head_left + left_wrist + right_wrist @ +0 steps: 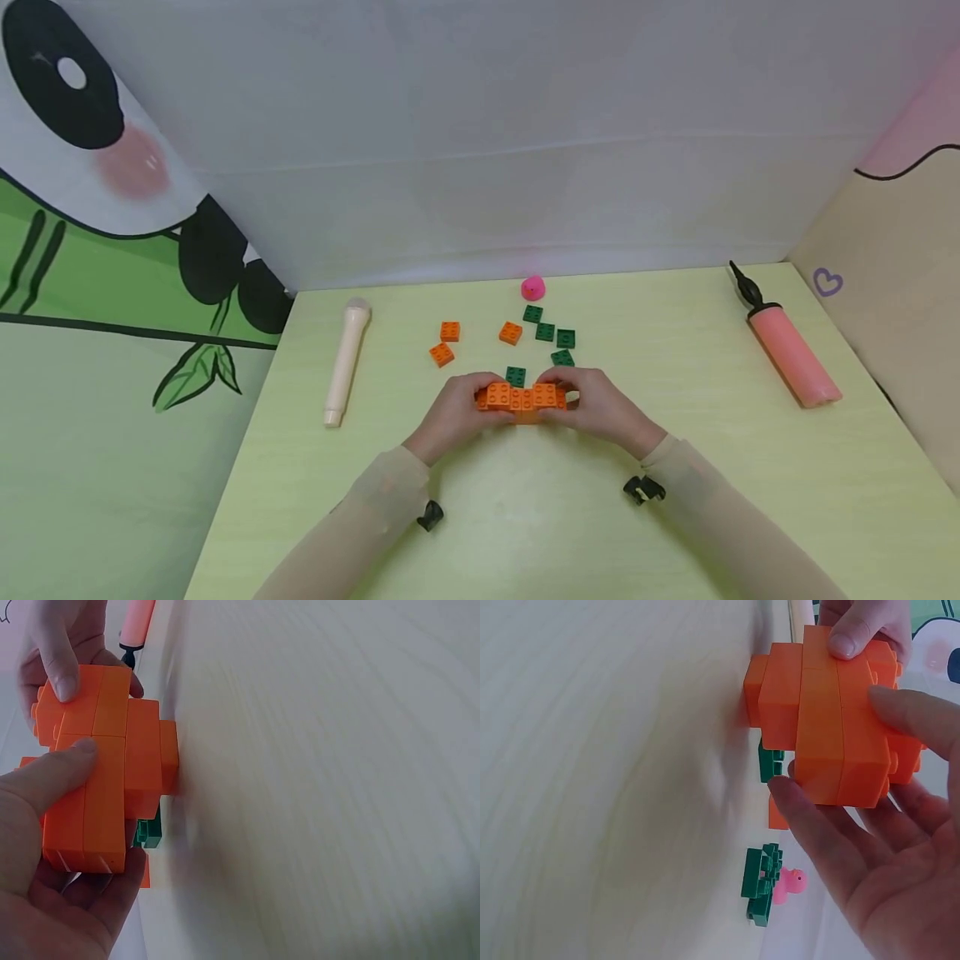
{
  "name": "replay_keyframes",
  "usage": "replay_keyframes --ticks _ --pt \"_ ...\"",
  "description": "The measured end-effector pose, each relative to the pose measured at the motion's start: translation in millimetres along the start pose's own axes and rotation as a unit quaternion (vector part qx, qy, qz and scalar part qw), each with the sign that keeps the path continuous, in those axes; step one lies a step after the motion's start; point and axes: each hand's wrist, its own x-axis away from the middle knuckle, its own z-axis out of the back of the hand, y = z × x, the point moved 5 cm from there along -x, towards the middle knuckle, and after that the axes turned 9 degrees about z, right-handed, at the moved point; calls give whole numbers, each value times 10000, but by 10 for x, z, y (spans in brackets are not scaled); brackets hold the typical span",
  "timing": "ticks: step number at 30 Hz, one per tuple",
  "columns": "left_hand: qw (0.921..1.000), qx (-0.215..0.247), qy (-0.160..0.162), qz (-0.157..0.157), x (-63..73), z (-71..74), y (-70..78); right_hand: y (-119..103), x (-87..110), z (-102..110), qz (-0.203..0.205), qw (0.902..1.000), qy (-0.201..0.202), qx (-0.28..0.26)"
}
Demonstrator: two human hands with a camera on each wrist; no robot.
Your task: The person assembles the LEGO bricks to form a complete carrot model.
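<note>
Between both hands is a built-up stack of orange toy bricks (527, 398), broad at the top with a narrower part below. My left hand (459, 410) grips its left end, thumb on the near face and fingers behind, as the left wrist view shows. On the other end, my right hand (603, 410) holds the build the same way, its thumb (911, 712) lying across the near side. Just behind the build lies a green brick (515, 377). In the wrist views, the stack's narrow end (169, 757) points toward the table; whether it touches is unclear.
Loose orange bricks (450, 332) lie at the back, with several green bricks (545, 332) to their right. Behind those sits a small pink duck (533, 288). A pale microphone-shaped stick (347, 362) lies left; a pink hand pump (795, 354) with a black nozzle lies right.
</note>
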Motion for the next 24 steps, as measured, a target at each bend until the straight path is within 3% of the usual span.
replay_keyframes --ticks 11,16,21,24 --pt "9996 -272 39 -102 -10 8 -21 38 -8 -9 116 9993 133 -327" --pt "9996 -227 0 -157 -2 16 0 77 -52 22 151 9991 -152 -376" --pt "9993 -328 -2 -188 6 25 11 86 -224 194 169 9977 -350 -561" --pt "9993 -341 -40 -177 7 27 8 103 -422 310 102 9994 -234 -234"
